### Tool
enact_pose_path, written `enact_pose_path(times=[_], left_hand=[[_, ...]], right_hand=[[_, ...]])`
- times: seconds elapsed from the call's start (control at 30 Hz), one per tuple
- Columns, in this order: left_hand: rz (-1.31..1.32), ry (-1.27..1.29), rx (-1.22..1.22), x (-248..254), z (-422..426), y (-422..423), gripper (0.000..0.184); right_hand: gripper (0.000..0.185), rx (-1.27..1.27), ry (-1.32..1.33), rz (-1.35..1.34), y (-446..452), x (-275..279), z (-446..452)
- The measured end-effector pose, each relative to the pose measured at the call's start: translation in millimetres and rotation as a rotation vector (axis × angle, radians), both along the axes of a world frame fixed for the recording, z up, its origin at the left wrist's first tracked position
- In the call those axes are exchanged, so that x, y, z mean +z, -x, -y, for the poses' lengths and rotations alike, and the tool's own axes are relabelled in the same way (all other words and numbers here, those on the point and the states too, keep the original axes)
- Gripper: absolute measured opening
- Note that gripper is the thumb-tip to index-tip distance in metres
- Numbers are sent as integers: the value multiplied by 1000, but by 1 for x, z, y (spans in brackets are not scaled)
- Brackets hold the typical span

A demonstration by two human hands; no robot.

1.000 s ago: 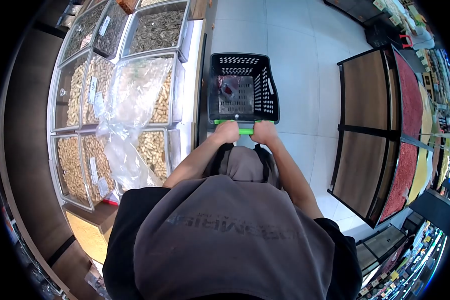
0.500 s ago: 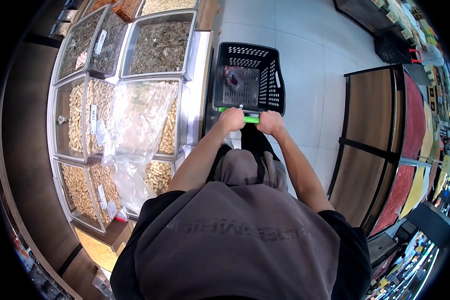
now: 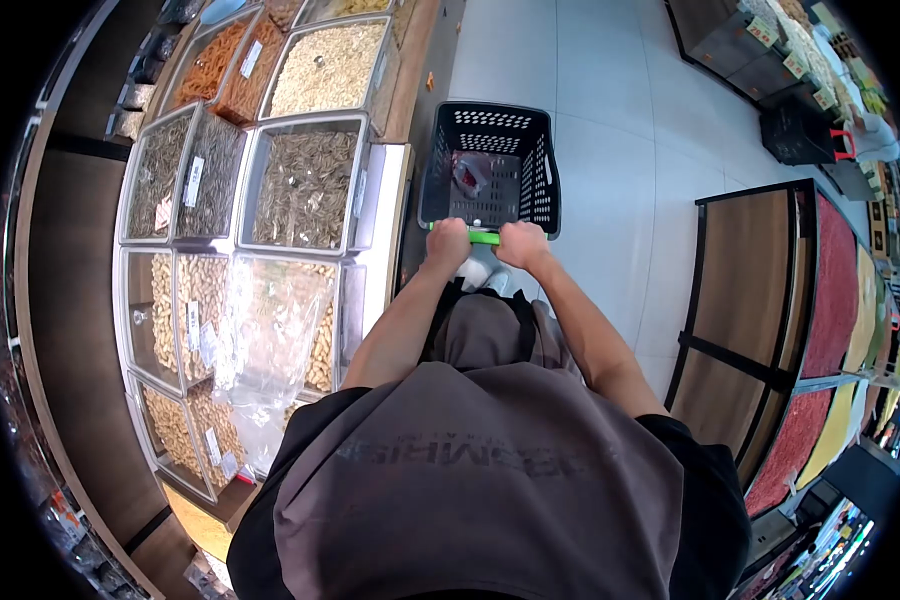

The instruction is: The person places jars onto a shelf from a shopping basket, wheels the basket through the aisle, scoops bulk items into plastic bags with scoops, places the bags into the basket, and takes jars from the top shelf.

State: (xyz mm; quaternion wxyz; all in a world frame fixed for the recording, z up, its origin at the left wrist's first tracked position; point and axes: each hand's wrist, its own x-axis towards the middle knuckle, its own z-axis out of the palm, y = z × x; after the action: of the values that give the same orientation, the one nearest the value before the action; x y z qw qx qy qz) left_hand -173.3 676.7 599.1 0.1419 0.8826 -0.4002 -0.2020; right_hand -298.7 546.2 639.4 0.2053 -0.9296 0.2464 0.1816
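The left hand [image 3: 450, 242] and right hand [image 3: 521, 244] sit side by side, slightly apart, fingers wrapped around the green handle [image 3: 485, 238]. Just beyond it is the black basket [image 3: 508, 180], near the display surface [image 3: 382, 230] on the left; a clear bag [image 3: 469, 174] with red contents lies inside. The step in hand looks like steering the basket along the floor [image 3: 610, 200]; the next move calls for an even two-handed hold, clear of that surface.
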Motion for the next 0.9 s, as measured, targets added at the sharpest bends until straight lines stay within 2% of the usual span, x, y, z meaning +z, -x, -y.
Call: enact_pose_path(times=[0.13, 0.27, 0.53, 0.63, 0.73, 0.9], left_hand=[[26, -53, 26, 19, 36, -13, 14], [-103, -263, -23, 20, 58, -38, 19], [-60, -227, -56, 25, 124, -103, 23], [-169, -309, -85, 42, 162, -135, 22], [-125, -206, -118, 26, 182, -160, 20], [-94, -147, -147, 20, 216, -199, 18]], right_hand=[[30, -5, 26, 47, -15, -5, 31], [28, 4, 6, 23, -35, -11, 52], [22, -27, -27, -8, -97, 5, 114], [24, -38, -29, -40, -124, 2, 145], [31, -40, -30, -86, -146, 3, 170], [30, -84, -7, -111, -184, 7, 200]])
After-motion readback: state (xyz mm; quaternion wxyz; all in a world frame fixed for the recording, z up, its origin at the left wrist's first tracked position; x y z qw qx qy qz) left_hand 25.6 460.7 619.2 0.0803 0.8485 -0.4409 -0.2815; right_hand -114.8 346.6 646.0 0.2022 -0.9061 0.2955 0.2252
